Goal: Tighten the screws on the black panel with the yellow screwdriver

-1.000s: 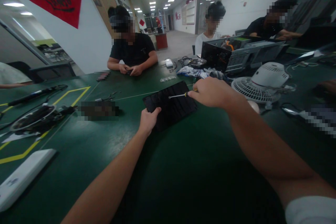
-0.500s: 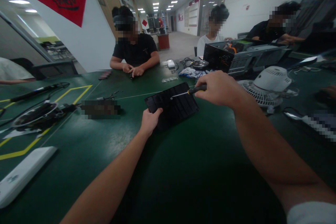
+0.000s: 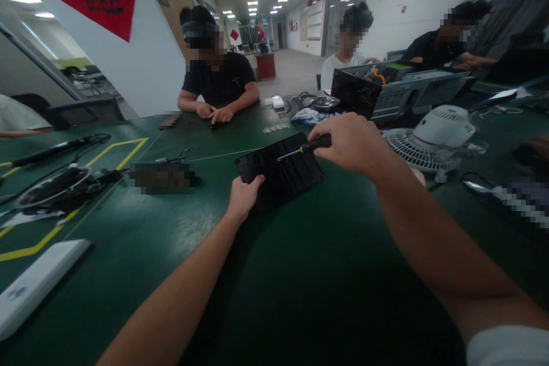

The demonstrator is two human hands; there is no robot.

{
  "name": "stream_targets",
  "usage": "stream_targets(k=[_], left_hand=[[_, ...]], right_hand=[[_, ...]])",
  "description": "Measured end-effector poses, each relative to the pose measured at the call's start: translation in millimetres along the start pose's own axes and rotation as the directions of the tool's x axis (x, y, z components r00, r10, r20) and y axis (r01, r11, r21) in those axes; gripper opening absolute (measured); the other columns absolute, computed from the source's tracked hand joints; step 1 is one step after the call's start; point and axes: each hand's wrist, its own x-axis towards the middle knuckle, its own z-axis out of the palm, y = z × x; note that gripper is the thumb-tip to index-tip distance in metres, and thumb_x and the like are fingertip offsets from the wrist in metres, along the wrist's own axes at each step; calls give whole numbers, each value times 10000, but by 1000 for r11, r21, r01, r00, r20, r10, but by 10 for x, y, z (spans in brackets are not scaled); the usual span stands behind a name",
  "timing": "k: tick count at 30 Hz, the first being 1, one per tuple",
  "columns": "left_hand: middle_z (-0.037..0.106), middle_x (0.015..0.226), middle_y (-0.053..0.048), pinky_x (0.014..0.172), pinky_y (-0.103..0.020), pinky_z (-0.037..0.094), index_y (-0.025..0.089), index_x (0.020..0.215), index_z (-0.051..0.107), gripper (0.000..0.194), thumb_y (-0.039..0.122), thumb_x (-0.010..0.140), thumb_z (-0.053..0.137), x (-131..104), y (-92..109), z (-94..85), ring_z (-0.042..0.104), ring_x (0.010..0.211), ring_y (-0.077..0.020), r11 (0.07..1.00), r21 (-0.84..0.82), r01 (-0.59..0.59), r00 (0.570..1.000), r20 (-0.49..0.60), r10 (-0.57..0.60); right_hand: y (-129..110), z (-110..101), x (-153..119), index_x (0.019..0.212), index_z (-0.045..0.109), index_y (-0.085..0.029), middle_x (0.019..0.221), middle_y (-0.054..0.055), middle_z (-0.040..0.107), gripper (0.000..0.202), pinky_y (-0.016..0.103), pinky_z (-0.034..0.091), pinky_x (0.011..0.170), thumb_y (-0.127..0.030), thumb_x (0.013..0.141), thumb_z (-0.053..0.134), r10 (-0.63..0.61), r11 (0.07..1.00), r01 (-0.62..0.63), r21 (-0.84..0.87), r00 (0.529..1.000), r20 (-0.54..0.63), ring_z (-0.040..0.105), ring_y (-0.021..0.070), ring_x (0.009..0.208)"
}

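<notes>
A black rectangular plastic panel (image 3: 285,174) with ribs across it is tilted over the green table (image 3: 274,274). My left hand (image 3: 245,194) grips its near left edge, thumb on top and the other fingers hidden underneath. In my right hand (image 3: 349,142) is a screwdriver (image 3: 303,148) with a black and yellow handle, the fingers closed round the handle. Its thin metal shaft points left, and the tip appears at a small light spot near the middle of the panel. Whether the tip touches the panel I cannot tell.
To the right stand a white fan (image 3: 441,131) and an opened computer case (image 3: 394,91). A white oblong box (image 3: 40,286) lies at the near left, with coiled black cables (image 3: 55,189) beyond it. Across the table a person in black (image 3: 218,80) sits; others sit at the right.
The screwdriver and my right hand have shifted slightly left, and the handle has turned a little. The whole view has drifted slightly; my left hand keeps its hold on the panel.
</notes>
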Motion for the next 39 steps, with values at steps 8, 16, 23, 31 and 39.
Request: stream_targets(k=[8,16,23,31,39], left_hand=[[782,883,-92,833,-423,619,165,929,760,389,396,656,912,6,-2,11,748,825,-279,1000,-4,0,1000,-12,0],[796,912,-107,851,-441,623,151,957,778,410,414,673,911,52,-54,-9,760,847,-294,1000,17,-5,1000,-12,6],[816,956,-118,865,-445,625,147,973,781,426,419,674,915,40,-51,-15,771,876,-297,1000,5,-17,1000,-3,17],[811,923,-105,871,-438,628,145,969,785,420,396,659,916,14,-2,8,769,856,-290,1000,-2,-10,1000,-8,10],[803,923,-102,856,-430,625,147,955,780,412,407,664,911,39,-44,-2,762,852,-285,1000,-14,-15,1000,-5,15]], right_hand=[[8,22,23,1154,884,-326,1168,60,838,336,446,535,903,-273,847,755,2,1000,-2,-18,1000,-1,736,323,1102],[-41,-14,16,1185,887,-294,1195,95,838,360,472,539,936,-270,857,741,24,999,-23,-27,999,31,739,351,1131],[-61,-7,-13,1167,901,-273,1100,134,846,346,509,559,925,-364,890,715,68,997,-64,-54,995,68,756,374,1078],[-72,-10,-5,1181,877,-207,1172,201,827,404,526,569,892,-441,972,623,143,983,-118,-139,973,182,750,414,1115],[34,-35,4,1096,875,-212,1085,166,829,418,486,549,851,-522,957,632,116,992,-109,-59,983,144,749,378,1050]])
